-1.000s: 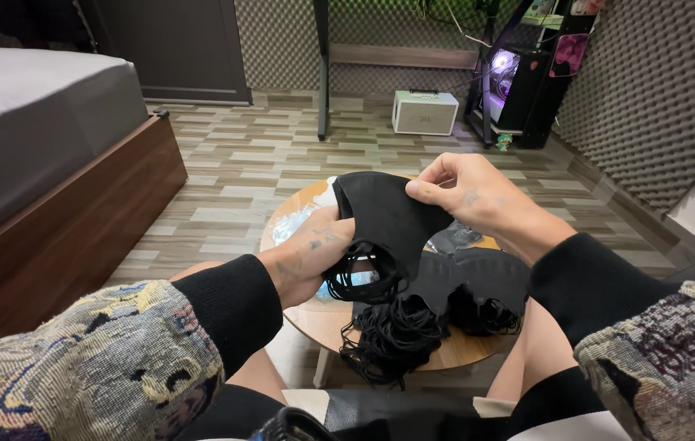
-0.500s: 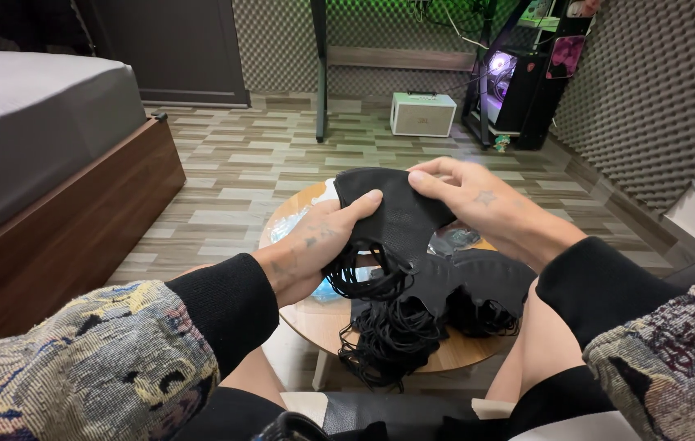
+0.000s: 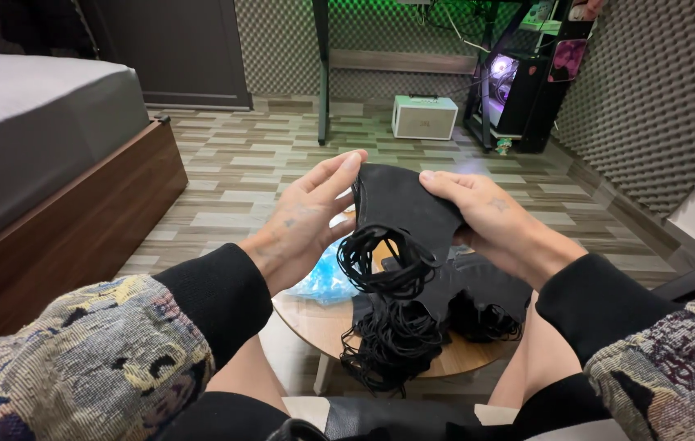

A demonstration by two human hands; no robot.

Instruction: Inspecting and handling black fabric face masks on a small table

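Observation:
A stack of black face masks [image 3: 400, 208] is held up between both hands above a small round wooden table [image 3: 315, 322]. My left hand [image 3: 306, 220] presses its fingers against the stack's left edge. My right hand [image 3: 486, 220] grips the right side, thumb on top. Black elastic ear loops [image 3: 384, 265] hang in a tangle under the stack. More black masks with loops [image 3: 470, 302] lie on the table below, with another tangle of loops [image 3: 388, 343] at the table's near edge.
A crumpled clear blue plastic bag [image 3: 323, 278] lies on the table's left part. A bed with a wooden frame [image 3: 53, 220] stands at left. A white box [image 3: 423, 117] and a lit computer tower [image 3: 510, 90] sit on the floor ahead.
Both hands have lifted the mask stack higher off the table and squared it between them. The left hand shifted from under the masks to the stack's left edge.

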